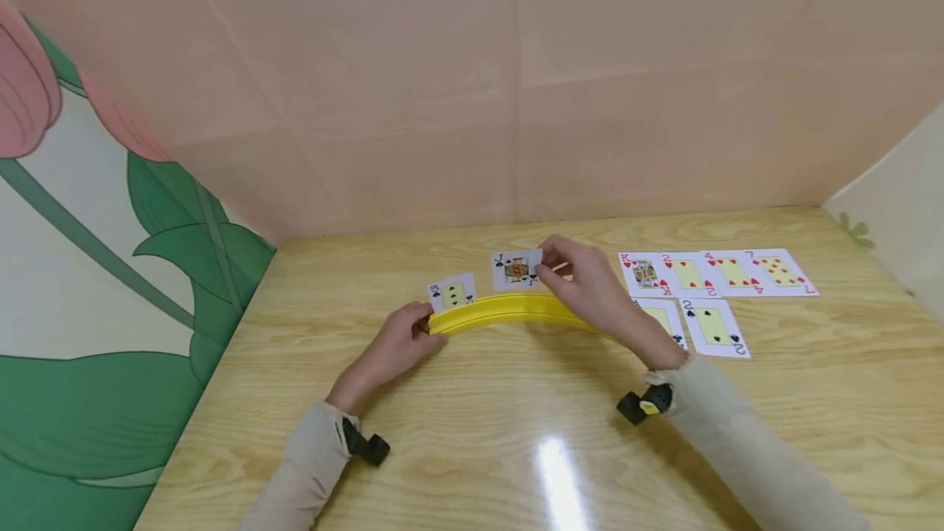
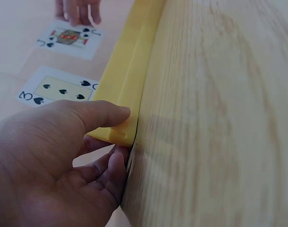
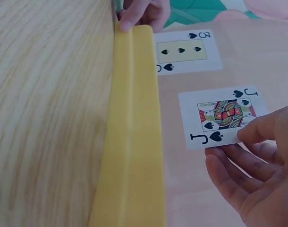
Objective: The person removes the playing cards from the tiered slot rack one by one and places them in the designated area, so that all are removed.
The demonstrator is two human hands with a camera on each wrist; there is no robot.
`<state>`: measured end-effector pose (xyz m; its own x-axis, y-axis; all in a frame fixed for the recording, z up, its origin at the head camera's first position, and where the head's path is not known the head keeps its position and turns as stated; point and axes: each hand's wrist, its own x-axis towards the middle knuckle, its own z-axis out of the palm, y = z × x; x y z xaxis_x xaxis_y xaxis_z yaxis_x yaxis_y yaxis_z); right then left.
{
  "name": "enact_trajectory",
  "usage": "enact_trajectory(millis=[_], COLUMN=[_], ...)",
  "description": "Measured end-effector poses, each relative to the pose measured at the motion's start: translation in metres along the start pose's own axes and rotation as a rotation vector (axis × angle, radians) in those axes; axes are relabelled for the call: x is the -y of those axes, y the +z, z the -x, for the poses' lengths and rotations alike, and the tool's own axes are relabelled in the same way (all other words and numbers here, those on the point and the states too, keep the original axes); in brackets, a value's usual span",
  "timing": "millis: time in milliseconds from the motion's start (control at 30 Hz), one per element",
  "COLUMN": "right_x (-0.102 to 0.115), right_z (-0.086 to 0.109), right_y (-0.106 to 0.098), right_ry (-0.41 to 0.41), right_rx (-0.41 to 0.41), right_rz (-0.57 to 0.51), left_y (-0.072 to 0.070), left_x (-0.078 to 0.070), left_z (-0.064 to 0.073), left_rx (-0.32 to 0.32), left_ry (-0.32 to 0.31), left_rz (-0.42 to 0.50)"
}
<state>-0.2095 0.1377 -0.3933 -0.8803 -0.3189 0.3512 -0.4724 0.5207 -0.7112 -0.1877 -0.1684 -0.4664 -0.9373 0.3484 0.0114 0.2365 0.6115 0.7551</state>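
Note:
In the head view, my left hand (image 1: 394, 347) grips the left end of a curved yellow card holder (image 1: 509, 309), its thumb on the near face. A three of spades (image 1: 452, 294) stands upright in the holder, close to that hand. My right hand (image 1: 590, 281) pinches a jack of spades (image 1: 515, 270) by one corner between thumb and fingers. In the right wrist view the jack (image 3: 224, 116) is apart from the holder (image 3: 134, 127), beyond its far side. The left wrist view shows my left thumb (image 2: 108, 115) pressed on the holder's end.
Right of the holder, a row of red cards lies face up on the wooden table (image 1: 472, 449), starting with a king (image 1: 645, 274). Below them lie a two of spades (image 1: 713, 328) and another black card (image 1: 664, 316), partly covered by my right wrist. A wall stands behind.

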Motion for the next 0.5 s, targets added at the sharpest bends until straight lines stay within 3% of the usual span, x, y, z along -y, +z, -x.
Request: enact_trajectory(millis=[267,500], right_x=[0.009,-0.001], right_z=[0.017,0.041], right_y=[-0.012,-0.03], right_ry=[-0.042,-0.106], right_rx=[-0.053,-0.116], right_rz=[0.039,0.14], left_y=[0.0,0.001], left_x=[0.002,0.002], left_z=[0.002,0.0], left_rx=[-0.007,-0.001], left_ry=[0.0,0.0], left_rz=[-0.011,0.002])
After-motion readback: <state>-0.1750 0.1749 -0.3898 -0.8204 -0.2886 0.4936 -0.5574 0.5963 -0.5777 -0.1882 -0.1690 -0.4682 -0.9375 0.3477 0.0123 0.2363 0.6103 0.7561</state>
